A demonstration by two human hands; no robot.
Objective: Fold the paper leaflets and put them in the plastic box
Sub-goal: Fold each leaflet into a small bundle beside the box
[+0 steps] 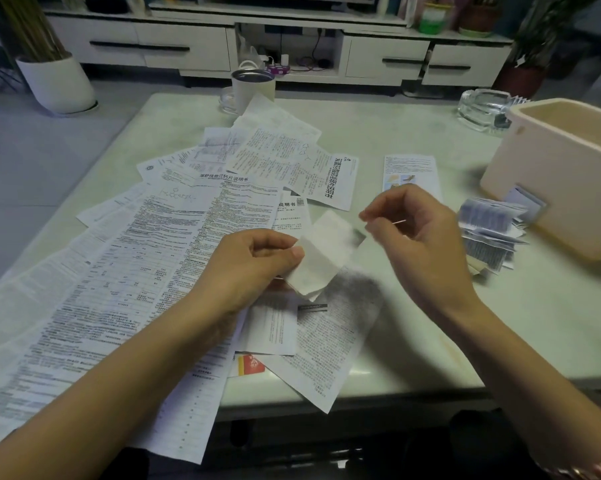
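Your left fingers (293, 252) pinch one corner of a folded leaflet (321, 258), thumb on top. The small pale square is held up off the bench (413, 133), tilted, with its free end pointing toward your right hand (420, 237). The right fingers (368, 216) are curled, with thumb and forefinger tips drawn together just beside the leaflet's far corner and not touching it. A thin pale sliver shows near the palm, and you cannot tell whether they grip anything. Your left hand (247, 268) hovers over the middle of the bench, above a spread of open sheets (153, 271) that fan out to the left and overlap one another. Some of them hang over the near edge. One more sheet (409, 171) lies alone beyond your right hand. To the right, a stack (489, 233) of folded leaflets lies on the bench against the lower left corner of the box (569, 188), outside it. The box stands upright with its top open, at the right edge of the bench. Behind it is a glass ashtray (482, 109), and a cup (254, 88) stands at the far edge.
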